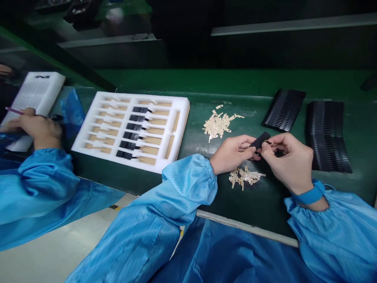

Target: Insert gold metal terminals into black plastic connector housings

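Between the fingers of my left hand (235, 152) is a small dark block-shaped part (260, 140), held tilted above the green table. My right hand (287, 159) pinches at its right end, where a small yellowish bit shows; my fingers cover most of what is there. Under my hands lies a loose heap of small pale metal tabs (246, 177) mixed with dark bits. A larger pile of the same kind of pale tabs (218, 125) is spread beyond my left hand.
Two stacks of black ribbed parts, one at the back (284, 110) and one at the right (328, 135), lie beyond my right hand. A white foam tray (184, 118) holds several black pronged parts. At the left, a co-worker's hand (44, 127) is near another white foam block (44, 88) and blue film (72, 110).
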`<state>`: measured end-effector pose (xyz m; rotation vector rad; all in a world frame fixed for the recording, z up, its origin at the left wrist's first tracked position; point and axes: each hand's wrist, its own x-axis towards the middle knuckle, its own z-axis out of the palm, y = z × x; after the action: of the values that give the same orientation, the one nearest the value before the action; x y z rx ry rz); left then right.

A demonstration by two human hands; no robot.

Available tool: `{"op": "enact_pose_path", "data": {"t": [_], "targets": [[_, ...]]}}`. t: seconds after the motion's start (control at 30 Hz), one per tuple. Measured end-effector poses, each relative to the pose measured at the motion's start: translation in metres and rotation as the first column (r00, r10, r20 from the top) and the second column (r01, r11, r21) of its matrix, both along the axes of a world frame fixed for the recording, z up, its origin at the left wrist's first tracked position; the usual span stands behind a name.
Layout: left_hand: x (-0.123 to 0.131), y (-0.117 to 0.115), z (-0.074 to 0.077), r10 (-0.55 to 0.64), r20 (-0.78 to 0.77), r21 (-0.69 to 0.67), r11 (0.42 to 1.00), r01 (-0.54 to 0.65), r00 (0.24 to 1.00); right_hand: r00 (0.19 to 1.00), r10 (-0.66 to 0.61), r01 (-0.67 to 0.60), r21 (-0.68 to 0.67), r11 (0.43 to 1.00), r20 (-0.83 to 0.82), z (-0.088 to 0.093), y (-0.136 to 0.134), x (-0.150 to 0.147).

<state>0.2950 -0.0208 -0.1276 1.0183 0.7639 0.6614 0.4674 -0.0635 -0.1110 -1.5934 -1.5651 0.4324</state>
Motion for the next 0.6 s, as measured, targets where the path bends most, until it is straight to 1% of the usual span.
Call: {"op": "enact_pose_path", "data": {"t": [0.1,0.2,0.3,0.37,0.43,0.5,0.6], "targets": [[0.001,-0.003,-0.003,0.025,-0.030,0.025,0.999,-0.024,0.999,0.999,0.006,-0.007,0.029,1.000,0.043,0.002,-0.001,-0.003],[0.001,-0.005,-0.008,0.046,-0.071,0.062,0.997,-0.042,0.996,0.991,0.013,-0.024,0.076,0.997,0.134,0.004,-0.002,-0.006],[0.003,-0.006,-0.007,0.052,-0.111,0.035,0.998,-0.049,0.992,0.971,0.003,-0.035,0.132,0.991,0.239,0.006,-0.003,-0.003],[0.003,-0.005,-0.002,0.042,-0.101,-0.016,0.999,-0.044,0.994,0.977,-0.063,0.023,0.194,0.981,0.202,0.006,-0.003,0.001],[0.002,-0.003,0.004,0.021,-0.035,-0.056,0.998,-0.023,0.999,0.988,-0.138,0.118,0.229,0.966,0.070,0.005,-0.003,0.004],[0.001,-0.001,0.009,0.009,0.040,-0.061,0.998,-0.007,0.999,0.985,-0.171,0.174,0.233,0.957,-0.034,0.003,-0.003,0.007],[-0.001,0.001,0.014,0.018,0.069,-0.026,1.000,-0.017,0.997,0.988,-0.153,0.155,0.224,0.962,-0.027,0.001,-0.002,0.007]]}}
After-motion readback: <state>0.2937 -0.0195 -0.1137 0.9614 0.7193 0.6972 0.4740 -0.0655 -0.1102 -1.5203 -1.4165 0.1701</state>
